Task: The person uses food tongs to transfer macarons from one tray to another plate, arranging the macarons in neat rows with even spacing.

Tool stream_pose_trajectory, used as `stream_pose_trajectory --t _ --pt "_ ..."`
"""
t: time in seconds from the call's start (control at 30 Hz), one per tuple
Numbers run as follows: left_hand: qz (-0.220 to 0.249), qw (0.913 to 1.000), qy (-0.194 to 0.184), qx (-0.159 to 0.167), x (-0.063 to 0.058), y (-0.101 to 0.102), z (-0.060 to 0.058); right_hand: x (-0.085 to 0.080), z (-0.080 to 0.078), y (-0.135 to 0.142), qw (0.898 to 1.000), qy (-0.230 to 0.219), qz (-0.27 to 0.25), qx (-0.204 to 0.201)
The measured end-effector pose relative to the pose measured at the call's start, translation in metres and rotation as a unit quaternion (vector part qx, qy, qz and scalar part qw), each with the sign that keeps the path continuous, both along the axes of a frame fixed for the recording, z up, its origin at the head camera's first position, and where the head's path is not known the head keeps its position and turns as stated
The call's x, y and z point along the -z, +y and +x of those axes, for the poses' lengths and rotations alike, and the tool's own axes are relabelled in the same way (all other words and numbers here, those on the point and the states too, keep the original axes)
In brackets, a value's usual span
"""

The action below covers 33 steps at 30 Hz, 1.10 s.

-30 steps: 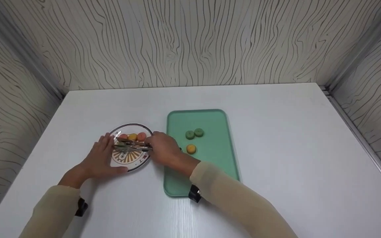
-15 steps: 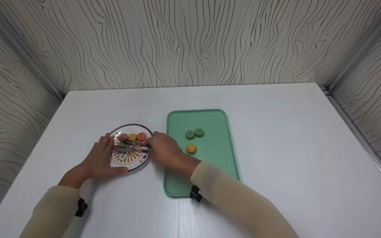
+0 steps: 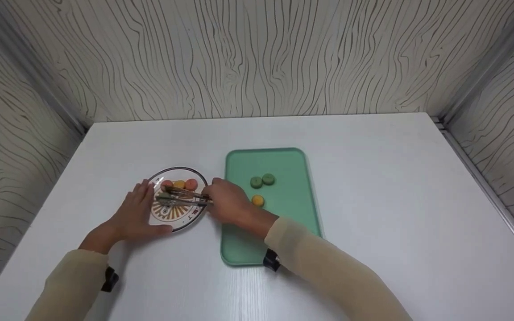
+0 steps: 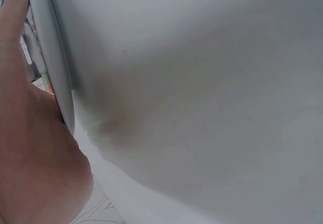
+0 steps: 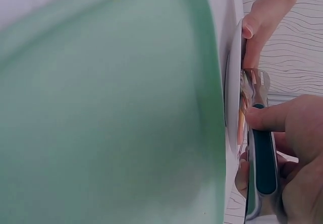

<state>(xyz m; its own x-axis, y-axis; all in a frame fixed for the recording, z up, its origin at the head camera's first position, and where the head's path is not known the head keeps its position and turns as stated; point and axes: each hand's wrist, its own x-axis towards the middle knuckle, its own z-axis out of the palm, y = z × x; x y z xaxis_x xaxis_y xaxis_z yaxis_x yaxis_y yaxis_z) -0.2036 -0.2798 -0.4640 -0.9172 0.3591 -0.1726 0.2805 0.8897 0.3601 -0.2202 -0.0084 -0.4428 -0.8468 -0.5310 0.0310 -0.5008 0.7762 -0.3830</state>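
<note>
In the head view my left hand [image 3: 134, 214] rests at the left rim of a round white patterned plate [image 3: 178, 170]. Its fingers extend along the far left rim, its thumb along the near rim. From the right, my right hand [image 3: 228, 200] grips metal tongs [image 3: 190, 203] with dark green handle pads, clearer in the right wrist view. Over the plate, the tongs' tips lie about a green macaron-like piece [image 3: 163, 195]; whether they touch it I cannot tell. Behind it sit a yellow piece [image 3: 179, 184] and two pink ones, the right pink piece [image 3: 191, 184] nearest my right hand.
A green rectangular tray [image 3: 279, 156] lies right of the plate, under my right forearm. On it are two green pieces [image 3: 256, 182] and one yellow piece [image 3: 258, 200]. The white table [image 3: 373, 187] meets a wood-patterned wall [image 3: 257, 58] at the back.
My right hand has shifted slightly right with the tongs, and their tips have drawn back a little from my left fingers. The left hand and the plate stay put.
</note>
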Motion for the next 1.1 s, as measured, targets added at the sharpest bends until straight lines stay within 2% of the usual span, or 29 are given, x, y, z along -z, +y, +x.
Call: stream_pose_trajectory --t 0.3,0.53,0.9,1.1 --pt "-0.005 0.9999 0.01 0.006 0.004 -0.001 -0.002 -0.003 0.003 0.012 1.0 0.016 0.01 0.001" --pt "-0.001 1.0 0.008 0.004 0.004 -0.002 -0.001 -0.007 0.002 0.021 1.0 -0.008 0.008 -0.002" --pt "0.0 0.9999 0.012 0.003 0.005 -0.003 0.0 -0.01 0.001 0.036 1.0 0.007 0.005 -0.006" --pt "-0.003 1.0 0.004 0.002 0.002 -0.001 0.0 -0.01 0.001 0.041 1.0 -0.007 0.005 0.0"
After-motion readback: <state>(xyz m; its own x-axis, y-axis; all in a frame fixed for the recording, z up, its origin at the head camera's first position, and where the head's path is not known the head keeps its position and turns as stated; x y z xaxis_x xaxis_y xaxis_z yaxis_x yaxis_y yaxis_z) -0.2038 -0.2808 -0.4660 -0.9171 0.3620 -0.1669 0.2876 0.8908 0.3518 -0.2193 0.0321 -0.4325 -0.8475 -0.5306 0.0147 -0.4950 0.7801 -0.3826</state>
